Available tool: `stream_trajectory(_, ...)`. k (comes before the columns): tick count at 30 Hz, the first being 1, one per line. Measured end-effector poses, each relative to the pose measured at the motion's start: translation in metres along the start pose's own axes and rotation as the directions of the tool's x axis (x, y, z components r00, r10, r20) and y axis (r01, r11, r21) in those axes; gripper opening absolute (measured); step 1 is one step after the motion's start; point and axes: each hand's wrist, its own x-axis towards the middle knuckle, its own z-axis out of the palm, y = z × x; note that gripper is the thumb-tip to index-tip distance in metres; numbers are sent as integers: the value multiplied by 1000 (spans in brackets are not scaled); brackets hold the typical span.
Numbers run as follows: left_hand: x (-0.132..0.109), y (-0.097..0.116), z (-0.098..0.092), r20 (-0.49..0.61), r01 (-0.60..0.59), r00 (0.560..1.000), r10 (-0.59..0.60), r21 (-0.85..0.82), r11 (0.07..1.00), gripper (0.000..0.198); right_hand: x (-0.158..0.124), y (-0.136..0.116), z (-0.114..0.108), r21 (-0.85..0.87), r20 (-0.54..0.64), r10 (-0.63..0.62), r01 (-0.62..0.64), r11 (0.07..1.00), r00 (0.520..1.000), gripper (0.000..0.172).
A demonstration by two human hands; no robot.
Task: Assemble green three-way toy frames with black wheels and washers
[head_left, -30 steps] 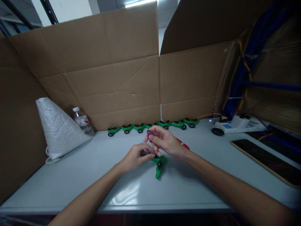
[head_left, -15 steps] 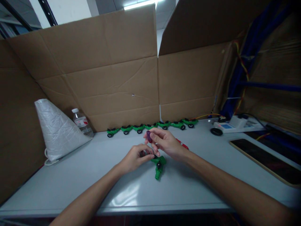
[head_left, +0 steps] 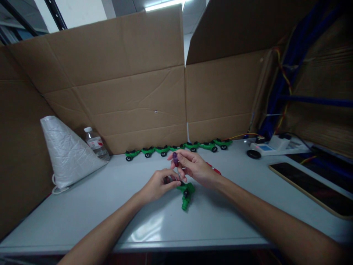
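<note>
Between the fingers of my right hand [head_left: 193, 165] is a screwdriver [head_left: 175, 159] with a purple handle, its thin shaft slanting down. The shaft's tip meets a green toy vehicle [head_left: 186, 198] on the table, where a small black part shows. My left hand [head_left: 162, 184] is closed on the far left end of that toy, thumb and fingertips beside the screwdriver tip; what lies under the fingers is partly hidden. Behind my right wrist a red tool or handle [head_left: 213, 168] lies half covered.
Along the cardboard wall [head_left: 132, 106] stands a row of several green toy vehicles [head_left: 162, 151]. A silvery bag [head_left: 68, 158] and a water bottle [head_left: 96, 143] are at the left. To the right are a power strip [head_left: 289, 147], a black ring [head_left: 253, 154] and a phone [head_left: 311, 187].
The screwdriver handle has turned and shifted slightly in my right fingers. My left hand and the green toy keep their places.
</note>
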Motion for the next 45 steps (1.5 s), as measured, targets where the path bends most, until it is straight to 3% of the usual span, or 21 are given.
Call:
stream_trajectory(8, 1, -3, -1, 10, -2, 1000, 2, 21, 1000, 34, 0, 7, -5, -35, -31, 16, -17, 999, 999, 48)
stream_trajectory(18, 1, 3, -2, 6, -5, 1000, 5, 15, 1000, 32, 0, 0, -1, -72, -13, 22, -23, 997, 1000, 42)
stream_trajectory(24, 0, -1, -1, 12, 1, 1000, -1, 22, 1000, 34, -1, 4, -3, -70, -37, 18, -20, 997, 999, 51)
stream_trajectory(37, 1, -3, -1, -4, -23, 1000, 23, 21, 1000, 31, -1, 0, -1, -43, -28, 32, -33, 999, 999, 41)
stream_trajectory(45, 1, -3, -1, -3, 1, 1000, -1, 42, 999, 29, -2, -1, 1, -24, -59, 35, -37, 999, 998, 46)
